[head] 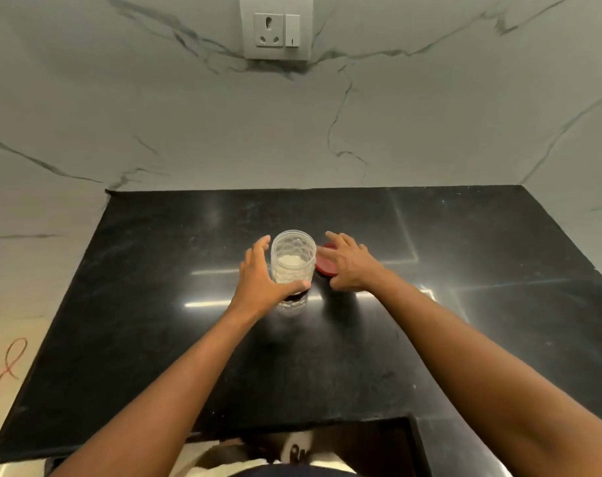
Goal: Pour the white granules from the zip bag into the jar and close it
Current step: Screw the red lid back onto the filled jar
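A clear patterned jar (293, 258) stands upright and open on the black countertop (482, 242), with white granules in its bottom. My left hand (261, 280) is wrapped around the jar's left side, thumb across its front. A red lid (325, 265) lies flat on the counter just right of the jar. My right hand (349, 263) rests over the lid with its fingers spread, covering most of it. No zip bag is in view.
A marbled grey wall rises behind the counter with a socket and switch plate (276, 27) high up. The counter's front edge has a cut-out (378, 438) at the lower right. An orange cord (8, 366) lies on the floor at the left.
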Demonstrator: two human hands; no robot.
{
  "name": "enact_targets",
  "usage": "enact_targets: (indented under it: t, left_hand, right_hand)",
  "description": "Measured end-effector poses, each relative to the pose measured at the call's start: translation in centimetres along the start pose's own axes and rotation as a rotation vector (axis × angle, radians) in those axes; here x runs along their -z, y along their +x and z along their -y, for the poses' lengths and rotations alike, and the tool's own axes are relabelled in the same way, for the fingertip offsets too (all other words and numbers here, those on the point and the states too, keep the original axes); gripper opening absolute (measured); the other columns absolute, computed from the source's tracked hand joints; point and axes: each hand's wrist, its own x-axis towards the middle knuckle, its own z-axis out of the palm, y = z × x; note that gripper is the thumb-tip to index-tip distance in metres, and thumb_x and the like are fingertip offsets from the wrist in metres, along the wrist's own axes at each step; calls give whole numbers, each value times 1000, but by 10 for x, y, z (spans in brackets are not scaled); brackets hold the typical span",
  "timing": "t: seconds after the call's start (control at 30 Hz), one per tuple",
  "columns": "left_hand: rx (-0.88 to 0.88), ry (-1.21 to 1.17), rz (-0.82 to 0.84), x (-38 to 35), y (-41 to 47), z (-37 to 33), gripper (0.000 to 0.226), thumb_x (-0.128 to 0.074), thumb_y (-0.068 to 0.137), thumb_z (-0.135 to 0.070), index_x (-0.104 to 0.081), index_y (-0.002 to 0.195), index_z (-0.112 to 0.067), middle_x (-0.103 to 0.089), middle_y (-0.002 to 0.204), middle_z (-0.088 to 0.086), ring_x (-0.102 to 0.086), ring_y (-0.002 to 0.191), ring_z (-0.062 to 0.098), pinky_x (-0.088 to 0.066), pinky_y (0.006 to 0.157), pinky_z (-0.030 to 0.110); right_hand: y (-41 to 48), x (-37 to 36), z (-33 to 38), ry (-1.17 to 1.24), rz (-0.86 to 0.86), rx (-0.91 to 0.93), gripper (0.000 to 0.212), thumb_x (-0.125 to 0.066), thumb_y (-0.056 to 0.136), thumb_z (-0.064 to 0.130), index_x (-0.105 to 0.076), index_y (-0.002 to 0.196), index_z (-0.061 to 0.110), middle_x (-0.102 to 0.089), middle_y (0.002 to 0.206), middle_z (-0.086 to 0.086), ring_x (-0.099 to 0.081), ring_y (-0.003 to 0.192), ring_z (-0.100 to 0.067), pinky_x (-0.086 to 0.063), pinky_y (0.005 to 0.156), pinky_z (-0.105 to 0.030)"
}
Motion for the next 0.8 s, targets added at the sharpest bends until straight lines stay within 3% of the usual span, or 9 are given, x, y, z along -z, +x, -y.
enact_targets:
  t: [0.1, 0.23, 0.4, 0.53, 0.67, 0.8]
  left_hand:
    - [-27, -86, 21, -5, 11, 1, 126, -102, 61, -38, -27, 161, -21, -43, 158, 0, -46, 143, 18, -44, 118, 42]
    - [-40, -164, -8, -14, 16, 12, 100, -103, 58, -35, -49, 142, -31, -65, 133, -14, -63, 121, 5, -56, 105, 39]
    - [-53, -131, -68, -18, 17, 16, 88, -99, 54, -47, -51, 128, -45, -70, 120, -20, -67, 109, -2, -60, 94, 34]
    - [-64, -89, -69, -20, 20, 15, 85, -94, 55, -50, -50, 127, -47, -70, 118, -20, -66, 108, -3, -60, 92, 33]
    - [-49, -107, -53, -22, 21, 19, 87, -94, 56, -47, -49, 129, -51, -70, 117, -20, -68, 105, -2, -62, 90, 34]
    - [-52, -117, -58, -23, 21, 21, 91, -96, 57, -52, -45, 132, -55, -69, 119, -19, -68, 106, 3, -63, 88, 36]
  right_hand:
    - [17, -3, -4, -43, 69, 20, 85, -68, 82, 35, -30, 157, 46, -16, 170, -8, -16, 154, -40, -27, 117, -68]
    - [20, -5, -11, -7, -47, 66, 75, -68, 77, 44, -44, 149, 47, -41, 150, -4, -45, 133, -33, -45, 106, -52]
    - [5, 9, -14, 224, -508, 25, 83, -77, 72, 48, -42, 147, 38, -39, 137, -4, -53, 115, -25, -56, 88, -36]
    - [-6, 35, 2, 652, -763, 26, 65, -84, 68, 45, -47, 119, 28, -41, 122, -1, -51, 95, -8, -48, 75, -16]
    - [-18, 44, 22, 735, -667, 221, 47, -85, 68, 52, -53, 92, 27, -51, 119, 6, -48, 110, 4, -42, 80, -5]
    - [-19, 38, 35, 555, -366, 320, 47, -91, 67, 46, -53, 85, 26, -57, 118, 10, -56, 107, -8, -50, 80, -21]
